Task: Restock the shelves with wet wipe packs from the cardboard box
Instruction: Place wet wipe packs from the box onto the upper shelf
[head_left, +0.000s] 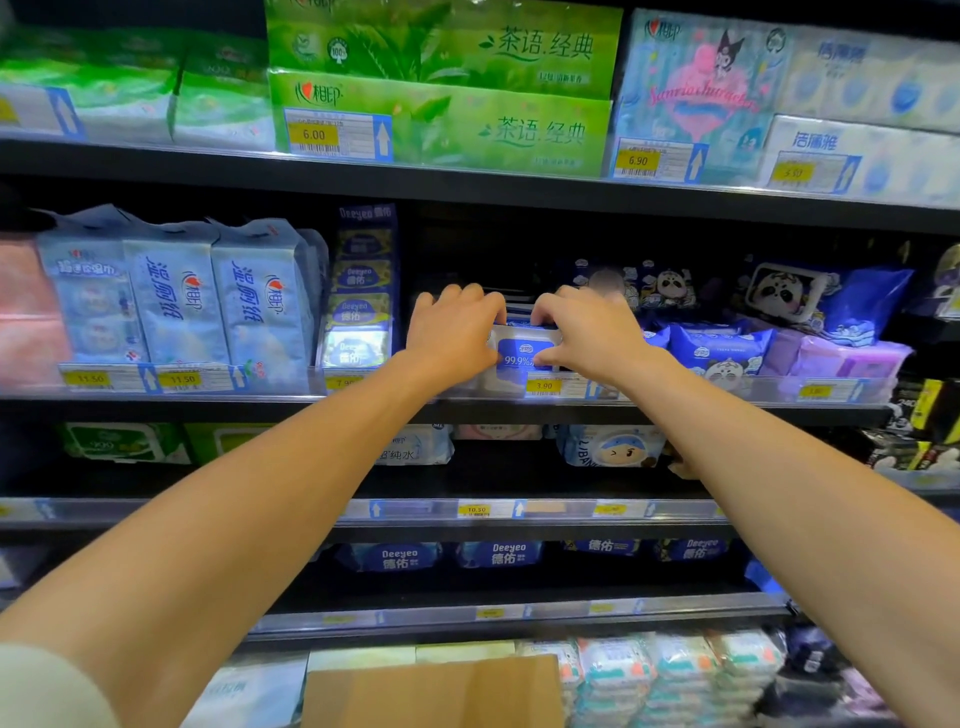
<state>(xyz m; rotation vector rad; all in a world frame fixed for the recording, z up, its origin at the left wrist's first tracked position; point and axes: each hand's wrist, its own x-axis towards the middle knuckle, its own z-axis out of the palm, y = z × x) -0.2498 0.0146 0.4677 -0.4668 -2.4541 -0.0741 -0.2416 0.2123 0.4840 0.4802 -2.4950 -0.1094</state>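
A white and blue wet wipe pack (521, 353) marked 99.9% stands at the front of the middle shelf (467, 408), above a 3.90 price tag. My left hand (453, 332) grips its left end and my right hand (587, 332) grips its right end, fingers curled over the top. More packs of the same kind lie behind it, mostly hidden by my hands. The cardboard box (434, 693) shows at the bottom edge, below my arms.
Tall blue Deeyeo packs (359, 306) stand just left of my hands, and blue and purple cartoon packs (719, 351) lie to the right. Green tissue bundles (441, 88) fill the shelf above. Lower shelves hold more wipes, with dark gaps between them.
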